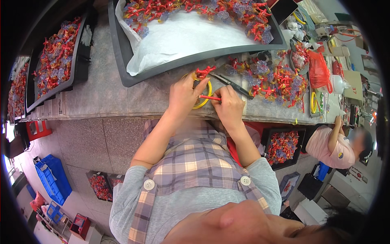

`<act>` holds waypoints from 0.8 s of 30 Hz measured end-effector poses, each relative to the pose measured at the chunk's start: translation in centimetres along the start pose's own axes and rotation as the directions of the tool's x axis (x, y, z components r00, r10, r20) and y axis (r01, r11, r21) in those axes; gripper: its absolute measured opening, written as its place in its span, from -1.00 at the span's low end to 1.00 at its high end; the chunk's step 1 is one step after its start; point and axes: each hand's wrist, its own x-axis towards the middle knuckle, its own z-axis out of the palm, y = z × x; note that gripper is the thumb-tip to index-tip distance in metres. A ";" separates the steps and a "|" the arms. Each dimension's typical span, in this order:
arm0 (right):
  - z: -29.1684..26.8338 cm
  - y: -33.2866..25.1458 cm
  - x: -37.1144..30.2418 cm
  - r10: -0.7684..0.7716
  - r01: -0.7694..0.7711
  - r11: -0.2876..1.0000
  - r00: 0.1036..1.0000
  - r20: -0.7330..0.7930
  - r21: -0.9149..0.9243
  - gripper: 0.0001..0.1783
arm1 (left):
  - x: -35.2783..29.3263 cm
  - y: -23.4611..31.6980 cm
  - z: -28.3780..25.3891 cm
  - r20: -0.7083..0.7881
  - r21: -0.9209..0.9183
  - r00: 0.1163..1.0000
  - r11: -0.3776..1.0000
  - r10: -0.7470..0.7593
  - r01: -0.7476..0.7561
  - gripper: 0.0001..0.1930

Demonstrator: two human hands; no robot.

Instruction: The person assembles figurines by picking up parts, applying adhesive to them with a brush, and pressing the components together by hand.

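Observation:
My left hand is closed around a small red plastic figure, which sticks out above its fingertips. My right hand pinches a thin red stick that points toward my left thumb; I cannot tell whether the two touch. Between my hands, a yellow ring or coil shows behind the stick, partly hidden by my fingers. Just beyond my right hand lies a slim black tool with a metal end. A loose heap of red, yellow and clear bluish plastic pieces spreads to its right.
A black tray lined with white sheet, with similar pieces at its far side, stands ahead. Another filled tray is at left. A red plastic bag lies at right. A co-worker sits beyond the right end.

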 end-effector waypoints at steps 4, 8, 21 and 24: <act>-2.5 3.1 1.4 0.042 -0.050 0.993 0.996 -0.075 -0.111 -0.82 | -0.1 -0.5 0.3 0.000 0.014 1.000 1.000 -0.010 0.010 -0.74; -5.0 0.6 2.5 0.114 -0.063 0.868 0.991 -0.073 0.492 -0.93 | 0.0 -0.1 -0.2 -0.012 0.008 1.000 1.000 -0.019 0.019 -0.74; -3.3 -0.8 3.7 0.211 -0.210 0.013 0.956 0.203 0.978 -0.74 | -0.1 2.5 -2.5 0.352 -0.365 0.929 0.896 -0.117 0.251 -0.72; -3.2 -0.5 3.7 0.234 -0.224 0.018 0.948 0.214 0.974 -0.72 | -0.1 2.6 -2.6 0.342 -0.384 0.936 0.897 -0.082 0.219 -0.68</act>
